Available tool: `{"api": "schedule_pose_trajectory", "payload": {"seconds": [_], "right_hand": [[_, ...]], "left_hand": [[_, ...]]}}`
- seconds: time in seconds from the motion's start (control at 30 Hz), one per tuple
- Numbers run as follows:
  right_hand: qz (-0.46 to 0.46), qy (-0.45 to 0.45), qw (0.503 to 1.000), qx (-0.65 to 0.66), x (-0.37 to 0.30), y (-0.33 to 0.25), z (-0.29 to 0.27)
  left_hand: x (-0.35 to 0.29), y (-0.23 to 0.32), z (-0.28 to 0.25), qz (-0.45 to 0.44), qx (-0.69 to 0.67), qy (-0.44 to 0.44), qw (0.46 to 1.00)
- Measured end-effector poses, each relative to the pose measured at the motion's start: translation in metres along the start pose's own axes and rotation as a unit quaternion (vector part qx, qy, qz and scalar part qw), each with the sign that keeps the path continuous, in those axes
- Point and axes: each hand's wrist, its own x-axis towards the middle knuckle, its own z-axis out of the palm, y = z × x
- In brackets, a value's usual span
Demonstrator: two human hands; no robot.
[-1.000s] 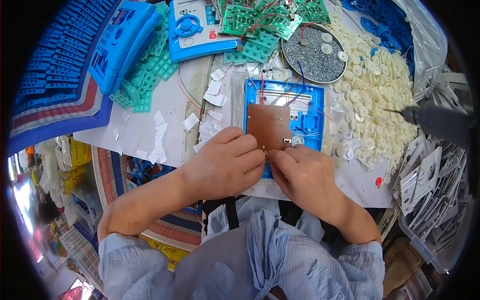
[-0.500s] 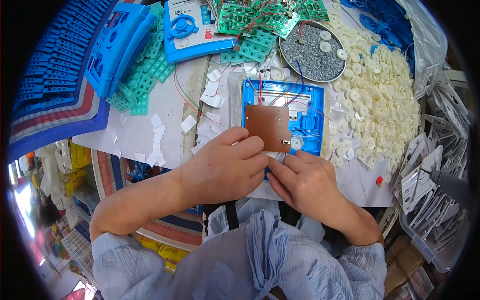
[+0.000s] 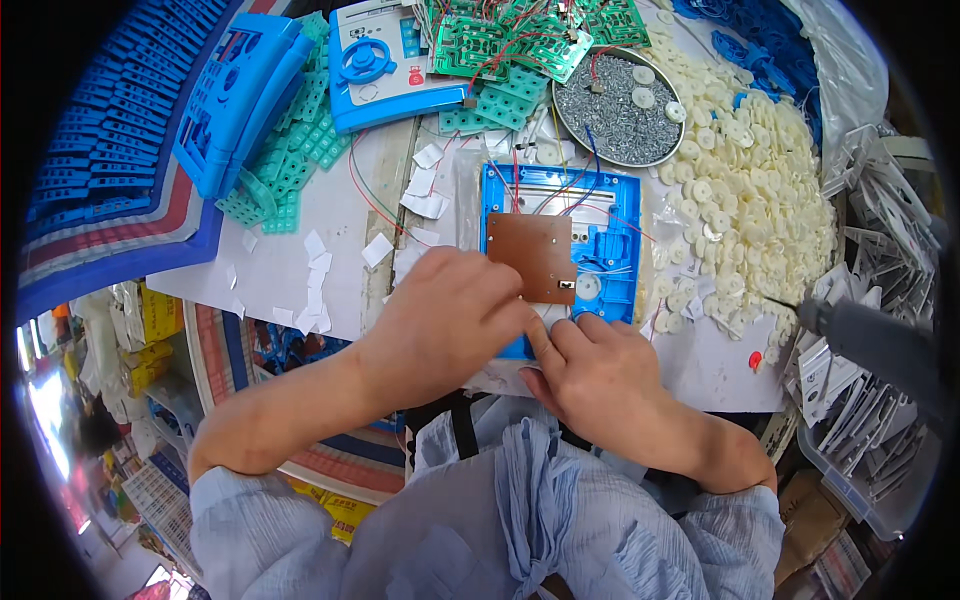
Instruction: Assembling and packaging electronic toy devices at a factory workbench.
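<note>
A blue plastic toy casing [image 3: 627,260] lies open on the table in front of me. Over its left half sits a brown circuit board [image 3: 530,255], and red, blue and yellow wires run from the casing's upper part. My left hand [image 3: 450,310] is closed at the board's lower left corner; whatever its fingers pinch is hidden. Close beside it, my right hand [image 3: 605,370] has its fingers curled at the casing's near edge, thumb toward the left fingers. What lies between the fingertips cannot be made out.
Behind the casing stands a round tray [image 3: 610,150] of small screws. White plastic discs [image 3: 740,200] are heaped at right, near a hanging dark electric screwdriver [image 3: 870,345]. Green circuit boards [image 3: 500,40], teal button pads [image 3: 310,130] and blue casings [image 3: 395,95] lie at the back.
The casing and board have shifted slightly left. My left hand has risen a little, its fingers more bunched. The hanging screwdriver has swung left, over the edge of the table.
</note>
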Motion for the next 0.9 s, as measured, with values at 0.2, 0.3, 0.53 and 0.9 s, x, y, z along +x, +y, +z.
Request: {"api": "schedule_pose_trajectory", "payload": {"seconds": [0.2, 0.3, 0.53, 0.9], "right_hand": [[0.0, 0.02, 0.999, 0.03, -0.003, 0.004, 0.007], [0.006, 0.017, 0.999, 0.038, -0.004, 0.004, 0.008], [-0.001, 0.017, 1.0, 0.019, -0.003, 0.003, 0.007], [-0.005, 0.029, 0.998, 0.058, -0.005, 0.006, 0.007]], "left_hand": [[-0.016, 0.011, 0.011, -0.126, -0.034, 0.096, 0.987], [-0.015, 0.021, 0.011, -0.184, -0.073, 0.107, 0.974], [-0.016, 0.031, 0.031, -0.245, -0.096, 0.172, 0.949], [-0.052, 0.032, 0.018, -0.324, -0.151, 0.236, 0.904]]}}
